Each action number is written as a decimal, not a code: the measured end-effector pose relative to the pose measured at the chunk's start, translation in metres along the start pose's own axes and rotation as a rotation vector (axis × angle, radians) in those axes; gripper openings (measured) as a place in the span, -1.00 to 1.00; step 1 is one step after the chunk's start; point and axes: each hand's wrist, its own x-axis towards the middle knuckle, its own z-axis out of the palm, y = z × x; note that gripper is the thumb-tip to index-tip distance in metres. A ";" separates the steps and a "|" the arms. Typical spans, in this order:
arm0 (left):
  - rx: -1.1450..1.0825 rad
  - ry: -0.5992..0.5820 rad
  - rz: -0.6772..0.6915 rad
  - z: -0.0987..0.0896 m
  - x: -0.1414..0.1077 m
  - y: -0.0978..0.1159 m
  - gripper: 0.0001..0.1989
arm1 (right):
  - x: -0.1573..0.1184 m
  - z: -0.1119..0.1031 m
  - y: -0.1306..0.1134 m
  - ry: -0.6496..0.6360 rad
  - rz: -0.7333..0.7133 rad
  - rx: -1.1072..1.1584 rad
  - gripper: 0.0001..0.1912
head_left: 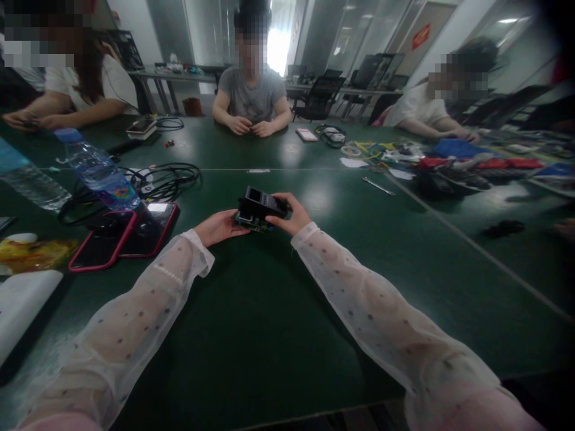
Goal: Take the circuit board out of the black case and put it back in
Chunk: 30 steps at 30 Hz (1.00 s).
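Note:
Just above the green table [269,335], both my hands hold a small electronic device. Its upper part is a black casing [267,203] with a little screen and buttons, tilted down to the right. Beneath it a green circuit board [251,223] shows along the near edge. My left hand [221,227] grips the board from the left, fingers reaching under it. My right hand [291,215] pinches the right end of the casing between thumb and fingers. Whether casing and board are joined, I cannot tell.
Left of my arms lie two red-edged phones [102,242], a water bottle [101,167], black cables [166,179] and a white box-like object [27,299]. A wrench [378,187] lies right of centre, near tangled wires [381,149]. Several people sit around the table.

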 end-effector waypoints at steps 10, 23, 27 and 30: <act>-0.047 0.024 -0.026 0.001 0.000 0.001 -0.74 | -0.013 0.021 0.015 -0.081 -0.059 -0.038 -0.41; 0.035 0.040 0.068 0.007 -0.009 -0.001 -0.69 | -0.017 0.028 0.022 -0.131 -0.098 -0.104 -0.41; 0.030 0.060 0.061 0.010 -0.011 0.001 -0.69 | -0.017 0.028 0.021 -0.126 -0.117 -0.145 -0.41; 0.032 0.051 0.060 0.010 -0.011 0.001 -0.68 | -0.018 0.028 0.021 -0.123 -0.120 -0.163 -0.40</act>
